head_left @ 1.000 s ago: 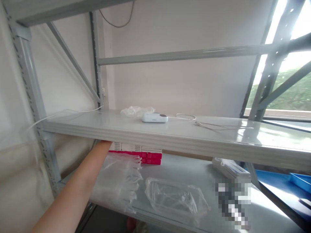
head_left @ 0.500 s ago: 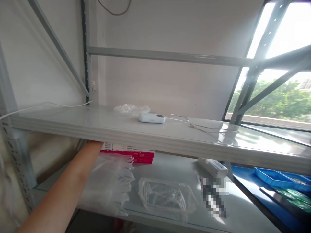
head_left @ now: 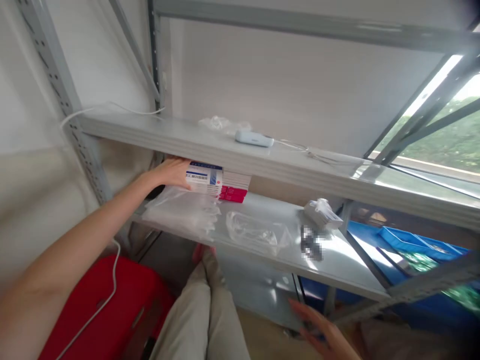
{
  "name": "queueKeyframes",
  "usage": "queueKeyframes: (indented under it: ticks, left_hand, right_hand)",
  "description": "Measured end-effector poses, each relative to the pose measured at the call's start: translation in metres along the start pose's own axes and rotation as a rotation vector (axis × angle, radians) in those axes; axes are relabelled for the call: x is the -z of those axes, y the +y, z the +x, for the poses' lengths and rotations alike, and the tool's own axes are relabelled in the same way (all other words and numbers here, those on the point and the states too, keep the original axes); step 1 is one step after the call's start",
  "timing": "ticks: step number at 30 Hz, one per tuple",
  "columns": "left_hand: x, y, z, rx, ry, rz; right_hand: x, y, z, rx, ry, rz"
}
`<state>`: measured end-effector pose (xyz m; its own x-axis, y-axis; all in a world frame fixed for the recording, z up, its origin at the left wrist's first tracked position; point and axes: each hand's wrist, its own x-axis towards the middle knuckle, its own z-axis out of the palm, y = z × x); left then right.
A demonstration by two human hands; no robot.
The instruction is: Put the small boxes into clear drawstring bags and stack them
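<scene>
My left hand (head_left: 170, 172) reaches under the upper grey shelf (head_left: 225, 150) and grips a stack of white boxes with blue print (head_left: 204, 178). Right beside it on the lower shelf (head_left: 337, 265) sits a stack of red and white boxes (head_left: 234, 187). My right hand (head_left: 322, 332) hangs low at the bottom right, blurred, its fingers loosely spread with nothing in them. Crumpled clear plastic bags (head_left: 183, 212) lie just below my left hand.
A clear plastic tray in a bag (head_left: 255, 232) and a small wrapped white box (head_left: 322, 212) rest on the lower shelf. A white handheld device (head_left: 254, 138) with a cable lies on the upper shelf. A red case (head_left: 112, 305) stands on the floor. Blue bins (head_left: 408, 240) sit at right.
The view has tilted down and back. My left hand has drawn out from under the shelf with the white and blue boxes in its grip. My right hand and legs have come into view.
</scene>
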<state>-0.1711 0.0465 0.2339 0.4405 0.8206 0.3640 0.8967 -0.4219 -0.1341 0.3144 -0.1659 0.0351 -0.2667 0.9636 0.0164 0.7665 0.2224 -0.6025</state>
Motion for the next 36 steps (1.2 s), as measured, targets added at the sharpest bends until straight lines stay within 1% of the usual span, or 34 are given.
queueKeyframes:
  ticks: [2, 3, 5, 6, 7, 8, 9, 10, 12, 14, 18, 22, 25, 28, 31, 34, 36]
  left_hand:
    - [0.008, 0.037, -0.021, -0.009, -0.004, -0.036]
    - [0.011, 0.059, -0.03, -0.04, -0.012, -0.062]
    - [0.015, 0.105, -0.041, -0.129, -0.03, -0.103]
    - [0.014, 0.126, -0.044, -0.173, -0.043, -0.12]
    - [0.011, 0.145, -0.044, -0.214, -0.059, -0.136]
    - [0.005, 0.161, -0.043, -0.246, -0.075, -0.153]
    - [-0.003, 0.174, -0.04, -0.266, -0.086, -0.171]
    - [-0.012, 0.182, -0.036, -0.272, -0.093, -0.19]
    - [-0.034, 0.191, -0.024, -0.256, -0.094, -0.23]
    - [-0.054, 0.193, -0.01, -0.234, -0.103, -0.271]
    - [-0.083, 0.197, 0.02, -0.205, -0.155, -0.346]
    - [-0.104, 0.202, 0.049, -0.184, -0.144, -0.371]
    - [-0.118, 0.202, 0.066, -0.184, -0.151, -0.367]
    - [-0.126, 0.2, 0.074, -0.175, -0.149, -0.367]
    - [-0.132, 0.197, 0.075, -0.158, -0.136, -0.373]
    - [-0.141, 0.199, 0.074, -0.15, -0.141, -0.38]
    - [-0.154, 0.202, 0.073, -0.144, -0.157, -0.367]
  right_hand:
    - [0.015, -0.041, 0.022, 0.136, 0.028, -0.088]
    - [0.023, -0.064, 0.034, 0.217, 0.069, -0.137]
    - [0.037, -0.106, 0.059, 0.372, 0.215, -0.246]
    - [0.044, -0.122, 0.07, 0.425, 0.272, -0.298]
    - [0.05, -0.133, 0.081, 0.445, 0.287, -0.349]
    - [0.054, -0.14, 0.09, 0.456, 0.268, -0.394]
    - [0.058, -0.141, 0.099, 0.456, 0.199, -0.438]
    - [0.06, -0.139, 0.107, 0.424, 0.135, -0.48]
    - [0.064, -0.125, 0.12, 0.346, 0.052, -0.521]
    - [0.066, -0.106, 0.135, 0.3, 0.018, -0.5]
    - [0.077, -0.068, 0.169, 0.307, -0.055, -0.358]
    - [0.086, -0.041, 0.2, 0.3, -0.036, -0.264]
    - [0.085, -0.027, 0.216, 0.306, -0.015, -0.23]
    - [0.08, -0.017, 0.225, 0.344, 0.001, -0.205]
    - [0.074, -0.01, 0.23, 0.37, 0.026, -0.194]
    - [0.065, -0.003, 0.236, 0.342, 0.027, -0.227]
    - [0.056, 0.003, 0.239, 0.308, 0.012, -0.27]
